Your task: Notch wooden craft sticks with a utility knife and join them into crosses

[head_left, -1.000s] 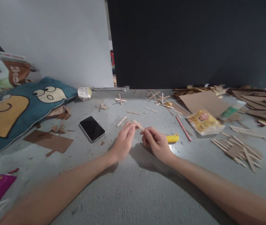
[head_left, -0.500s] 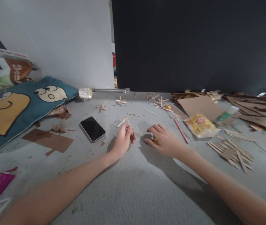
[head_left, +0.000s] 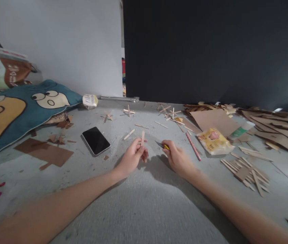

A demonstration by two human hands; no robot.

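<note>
Between the thumb and fingers of my left hand [head_left: 131, 158] a wooden craft stick [head_left: 142, 137] stands nearly upright. My right hand [head_left: 178, 157] is closed around a yellow utility knife [head_left: 166, 146], whose blade points left toward the stick; a gap separates the two. Just beyond my left hand lies another craft stick [head_left: 129, 134] on the grey surface. A dark-screened phone [head_left: 96, 140] rests to the left of that hand. Right of my right hand is a red patterned pencil-like stick [head_left: 193, 146].
A teal cushion [head_left: 14, 135] and brown cardboard pieces [head_left: 44, 152] lie left. Small stick crosses [head_left: 128, 111] stand at the back. To the right are a yellow packet [head_left: 213, 140], a green-white tube [head_left: 242, 130], piled craft sticks [head_left: 245, 173] and cardboard strips [head_left: 266, 118].
My right hand has picked the yellow utility knife up off the surface and now grips it, blade toward the left. My left hand has turned the craft stick more upright.
</note>
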